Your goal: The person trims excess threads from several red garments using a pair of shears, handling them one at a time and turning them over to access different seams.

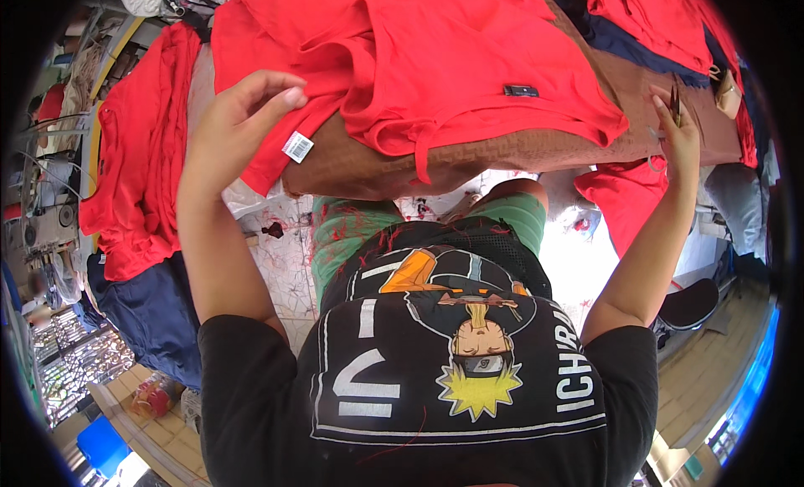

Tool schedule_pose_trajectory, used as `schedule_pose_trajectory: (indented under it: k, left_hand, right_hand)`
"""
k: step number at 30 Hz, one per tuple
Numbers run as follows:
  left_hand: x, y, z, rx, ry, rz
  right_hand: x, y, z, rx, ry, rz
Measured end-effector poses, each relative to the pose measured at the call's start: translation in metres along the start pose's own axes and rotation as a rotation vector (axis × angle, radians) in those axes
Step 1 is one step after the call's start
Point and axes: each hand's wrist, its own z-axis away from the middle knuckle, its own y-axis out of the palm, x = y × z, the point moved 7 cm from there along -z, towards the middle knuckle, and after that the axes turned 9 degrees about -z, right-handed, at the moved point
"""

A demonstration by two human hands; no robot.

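My left hand [237, 127] is raised over the left side of a red garment [469, 60]. Its fingers are loosely curled, the thumb near the fingertips, and I see nothing between them. A white tag [298, 147] with a barcode hangs below it on the red cloth. The garment lies spread, with a small dark label [521, 91] near its right end and a narrow red strip over the front edge. To the right, my right hand [680, 139] is closed around small dark thread snips [675, 102], blades pointing up, held off the cloth.
Brown patterned cloth [494, 156] covers the work surface before me. More red garments lie in a pile [151, 152] at left, above navy cloth [146, 311], and at the far right [653, 26]. Red thread scraps litter my green shorts [352, 236] and the pale floor.
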Motion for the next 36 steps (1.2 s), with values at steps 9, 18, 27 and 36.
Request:
schedule_pose_trajectory:
  k: [9, 18, 27, 36]
  left_hand:
    - [-0.008, 0.114, -0.030, -0.120, 0.351, -0.671]
    - [-0.049, 0.065, -0.020, -0.035, 0.397, -0.656]
    - [-0.061, 0.187, -0.080, -0.143, 0.484, -0.094]
    - [-0.073, 0.204, -0.080, -0.204, 0.490, -0.416]
  right_hand:
    - [0.016, 0.129, 0.041, 0.248, -0.132, 0.281]
    - [0.024, 0.160, 0.071, 0.333, -0.095, 0.125]
    - [0.027, 0.184, 0.074, 0.327, -0.136, 0.179]
    - [0.039, 0.175, 0.074, 0.150, -0.112, 0.159]
